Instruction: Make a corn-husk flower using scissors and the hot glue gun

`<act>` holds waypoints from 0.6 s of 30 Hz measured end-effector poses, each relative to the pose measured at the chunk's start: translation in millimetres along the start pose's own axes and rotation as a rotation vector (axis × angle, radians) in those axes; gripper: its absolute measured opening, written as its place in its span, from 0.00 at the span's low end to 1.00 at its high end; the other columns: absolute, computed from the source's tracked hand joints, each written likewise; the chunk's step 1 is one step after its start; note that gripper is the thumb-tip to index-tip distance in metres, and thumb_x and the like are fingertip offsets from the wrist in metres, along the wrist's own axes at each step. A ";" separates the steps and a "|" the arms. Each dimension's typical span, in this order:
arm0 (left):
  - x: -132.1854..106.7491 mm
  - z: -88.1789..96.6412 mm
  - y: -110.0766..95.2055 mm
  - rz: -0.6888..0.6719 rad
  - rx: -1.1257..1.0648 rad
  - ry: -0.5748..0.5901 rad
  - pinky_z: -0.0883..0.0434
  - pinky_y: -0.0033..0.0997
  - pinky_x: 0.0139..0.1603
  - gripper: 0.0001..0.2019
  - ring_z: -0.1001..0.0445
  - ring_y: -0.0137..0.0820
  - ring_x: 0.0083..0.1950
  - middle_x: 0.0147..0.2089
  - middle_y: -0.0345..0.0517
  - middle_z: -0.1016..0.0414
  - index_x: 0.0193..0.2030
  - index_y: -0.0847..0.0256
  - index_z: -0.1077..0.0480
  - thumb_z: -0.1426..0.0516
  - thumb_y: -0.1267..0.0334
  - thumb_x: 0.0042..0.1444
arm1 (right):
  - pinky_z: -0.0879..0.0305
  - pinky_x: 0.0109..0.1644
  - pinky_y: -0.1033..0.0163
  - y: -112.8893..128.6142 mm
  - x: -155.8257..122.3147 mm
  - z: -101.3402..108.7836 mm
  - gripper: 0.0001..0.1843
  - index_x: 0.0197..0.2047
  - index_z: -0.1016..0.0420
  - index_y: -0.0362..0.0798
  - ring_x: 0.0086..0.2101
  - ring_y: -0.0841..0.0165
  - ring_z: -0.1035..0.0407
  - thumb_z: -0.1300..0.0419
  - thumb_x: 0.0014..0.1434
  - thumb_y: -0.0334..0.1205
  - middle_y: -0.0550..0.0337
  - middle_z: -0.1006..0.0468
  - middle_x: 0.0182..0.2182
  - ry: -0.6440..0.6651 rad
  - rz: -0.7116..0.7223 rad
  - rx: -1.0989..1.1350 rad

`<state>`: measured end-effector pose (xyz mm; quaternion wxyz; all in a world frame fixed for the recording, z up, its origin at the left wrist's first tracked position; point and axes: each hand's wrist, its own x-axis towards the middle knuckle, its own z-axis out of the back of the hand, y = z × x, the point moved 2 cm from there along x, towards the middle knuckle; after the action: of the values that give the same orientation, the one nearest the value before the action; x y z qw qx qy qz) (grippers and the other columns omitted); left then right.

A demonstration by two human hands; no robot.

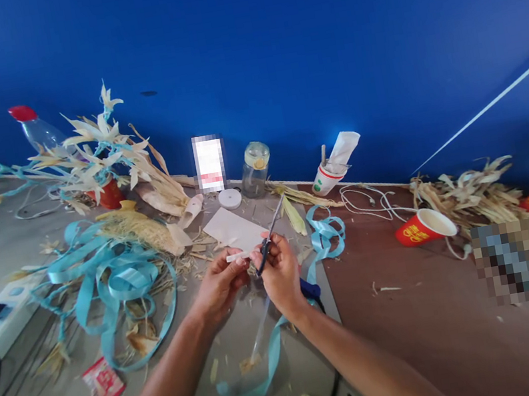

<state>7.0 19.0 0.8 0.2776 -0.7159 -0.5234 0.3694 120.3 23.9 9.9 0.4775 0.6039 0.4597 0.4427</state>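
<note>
Near the middle of the table my left hand point(224, 277) is closed, its thumb and fingers pinching a small white strip point(238, 256). The strip reaches across to the fingertips of my right hand point(280, 273). That hand is wrapped round scissors point(275, 218), whose blades point up and away to the right. Whether my right fingertips also grip the strip, I cannot tell. Just beyond both hands lies a white card point(236, 226). A light blue ribbon point(273, 352) trails on the table beneath my right forearm.
Tangled blue ribbon point(128, 275) and a husk flower arrangement point(98, 145) fill the left side. A glass jar point(255, 172), a white roll point(229, 198) and a cup with tissue point(328, 177) stand behind. To the right, a red paper cup point(424, 226) lies tipped near dried husks point(471, 194).
</note>
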 end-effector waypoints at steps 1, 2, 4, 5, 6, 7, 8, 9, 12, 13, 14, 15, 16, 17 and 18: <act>0.4 0.9 -0.2 -0.005 -0.011 -0.014 0.47 0.21 0.21 0.12 0.46 0.18 0.20 0.23 0.35 0.37 0.28 0.63 0.33 0.36 0.60 0.41 | 0.32 0.32 0.67 -0.5 -1.4 -1.2 0.20 0.45 0.37 0.48 0.28 0.72 0.30 0.39 0.48 0.37 0.62 0.27 0.30 0.011 -0.005 0.001; 0.8 1.8 -0.6 -0.013 -0.023 -0.023 0.46 0.20 0.21 0.12 0.46 0.18 0.20 0.22 0.35 0.38 0.27 0.63 0.34 0.36 0.61 0.41 | 0.31 0.33 0.67 -0.8 -2.6 -2.3 0.20 0.44 0.37 0.48 0.29 0.72 0.30 0.39 0.47 0.37 0.62 0.27 0.30 0.021 -0.009 0.002; 1.6 3.6 -2.1 -0.031 -0.049 -0.037 0.44 0.20 0.22 0.12 0.46 0.17 0.20 0.22 0.34 0.38 0.27 0.63 0.34 0.36 0.62 0.41 | 0.31 0.34 0.66 -1.1 -4.5 -4.1 0.20 0.45 0.37 0.47 0.30 0.72 0.30 0.39 0.47 0.37 0.61 0.27 0.30 0.045 -0.015 0.004; 1.8 4.4 -3.0 -0.040 -0.060 -0.043 0.43 0.21 0.23 0.12 0.46 0.17 0.20 0.21 0.34 0.38 0.27 0.63 0.34 0.36 0.62 0.41 | 0.31 0.34 0.66 -0.8 -5.2 -4.8 0.20 0.45 0.37 0.47 0.30 0.72 0.30 0.39 0.47 0.36 0.61 0.27 0.30 0.060 -0.018 0.003; 2.0 5.3 -4.0 -0.046 -0.069 -0.051 0.43 0.21 0.23 0.11 0.46 0.17 0.19 0.21 0.34 0.38 0.27 0.63 0.34 0.36 0.62 0.41 | 0.31 0.34 0.66 -0.4 -5.8 -5.4 0.20 0.45 0.37 0.47 0.30 0.72 0.30 0.39 0.47 0.36 0.61 0.27 0.30 0.077 -0.020 0.000; 2.1 6.2 -5.1 -0.051 -0.073 -0.061 0.42 0.21 0.23 0.11 0.46 0.17 0.19 0.20 0.33 0.39 0.27 0.62 0.35 0.36 0.62 0.41 | 0.32 0.34 0.67 0.5 -6.4 -5.8 0.20 0.45 0.38 0.47 0.29 0.72 0.30 0.39 0.47 0.36 0.62 0.27 0.30 0.094 -0.022 -0.003; 2.2 7.1 -6.2 -0.056 -0.073 -0.072 0.42 0.21 0.24 0.11 0.46 0.18 0.19 0.20 0.33 0.40 0.27 0.62 0.35 0.36 0.62 0.42 | 0.32 0.33 0.67 1.6 -7.2 -6.0 0.20 0.45 0.37 0.48 0.28 0.73 0.31 0.39 0.47 0.36 0.62 0.27 0.30 0.113 -0.024 -0.007; 2.2 8.2 -7.5 -0.064 -0.069 -0.082 0.42 0.21 0.23 0.11 0.46 0.18 0.20 0.20 0.33 0.41 0.27 0.62 0.35 0.36 0.62 0.42 | 0.33 0.32 0.68 2.9 -8.1 -6.1 0.20 0.44 0.37 0.48 0.27 0.73 0.32 0.39 0.47 0.35 0.63 0.28 0.29 0.136 -0.028 -0.013; 2.7 12.0 -12.1 -0.118 -0.059 -0.105 0.44 0.20 0.23 0.11 0.46 0.18 0.20 0.19 0.33 0.41 0.26 0.63 0.35 0.37 0.62 0.43 | 0.36 0.28 0.70 5.8 -12.4 -4.8 0.22 0.45 0.37 0.48 0.25 0.74 0.34 0.38 0.46 0.34 0.63 0.29 0.29 0.220 -0.056 -0.045; 3.0 13.4 -13.7 -0.144 -0.056 -0.112 0.44 0.20 0.23 0.10 0.46 0.17 0.20 0.20 0.33 0.40 0.27 0.63 0.35 0.37 0.62 0.44 | 0.37 0.26 0.71 5.8 -14.1 -4.0 0.23 0.46 0.37 0.48 0.25 0.75 0.35 0.38 0.46 0.34 0.64 0.29 0.29 0.253 -0.066 -0.065; 3.3 14.8 -15.3 -0.171 -0.053 -0.119 0.43 0.21 0.23 0.10 0.46 0.17 0.19 0.21 0.34 0.38 0.27 0.63 0.35 0.38 0.62 0.45 | 0.39 0.25 0.71 5.3 -15.8 -3.0 0.23 0.46 0.38 0.48 0.24 0.75 0.36 0.38 0.46 0.34 0.64 0.30 0.28 0.284 -0.071 -0.093; 3.6 16.1 -17.0 -0.199 -0.049 -0.128 0.43 0.21 0.23 0.10 0.46 0.17 0.19 0.22 0.34 0.37 0.27 0.63 0.36 0.38 0.63 0.46 | 0.40 0.24 0.71 4.4 -17.4 -1.9 0.23 0.47 0.38 0.48 0.23 0.75 0.37 0.39 0.46 0.35 0.64 0.31 0.28 0.316 -0.071 -0.127; 3.9 17.3 -18.5 -0.223 -0.045 -0.137 0.43 0.21 0.23 0.09 0.45 0.17 0.20 0.23 0.35 0.36 0.27 0.63 0.36 0.39 0.63 0.47 | 0.41 0.24 0.71 3.3 -18.9 -0.9 0.23 0.47 0.38 0.48 0.22 0.76 0.38 0.39 0.47 0.35 0.65 0.32 0.27 0.348 -0.068 -0.168; 4.1 18.2 -19.9 -0.244 -0.040 -0.147 0.43 0.21 0.23 0.09 0.45 0.17 0.20 0.24 0.36 0.34 0.27 0.64 0.35 0.39 0.64 0.47 | 0.42 0.23 0.71 2.3 -20.1 0.0 0.22 0.47 0.38 0.48 0.22 0.76 0.39 0.39 0.47 0.35 0.65 0.32 0.26 0.377 -0.061 -0.215; 4.1 19.0 -21.3 -0.261 -0.034 -0.159 0.44 0.21 0.23 0.08 0.45 0.16 0.20 0.25 0.37 0.34 0.27 0.64 0.35 0.39 0.64 0.48 | 0.43 0.23 0.72 1.7 -21.2 0.8 0.22 0.47 0.37 0.47 0.21 0.76 0.40 0.40 0.47 0.35 0.66 0.32 0.26 0.403 -0.051 -0.263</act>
<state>-19.4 29.4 5.6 0.2689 -0.6149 -0.6387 0.3765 117.4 2.9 9.3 0.4617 0.4241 0.4994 0.5980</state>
